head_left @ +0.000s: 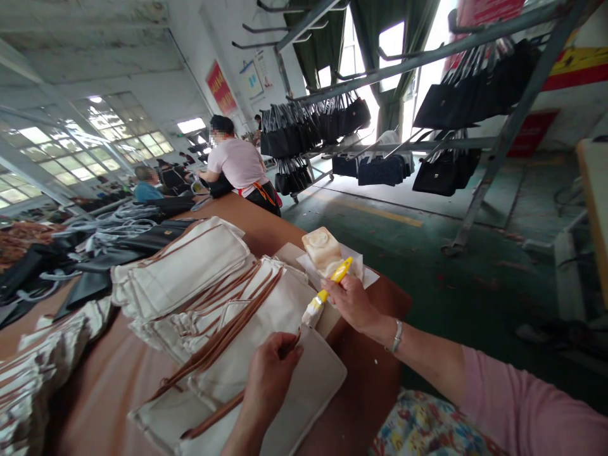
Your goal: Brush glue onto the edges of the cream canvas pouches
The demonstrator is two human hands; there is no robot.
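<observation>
Gripped between the thumb and fingers of the right hand is a yellow-handled brush, its bristles coated white and angled down to the left. Below it, the left hand's grip is closed in a pinch on a thin brown strip, whose tip shows just beside the bristles. (A silver-coloured bracelet circles the right wrist.) Under the left hand lies a flat, off-white bag piece with a rounded corner, on a smooth reddish-brown tabletop. More off-white bag pieces with brown straps are piled farther back and to the left. Just beyond the brush, a squarish cream-coloured container sits on white paper near the tabletop's right edge. Toward the far left, black bags with pale grey handles lie heaped. Past the tabletop, a grey metal rack carries hanging black handbags, and another person in a pale pink top works at the tabletop's far end.
</observation>
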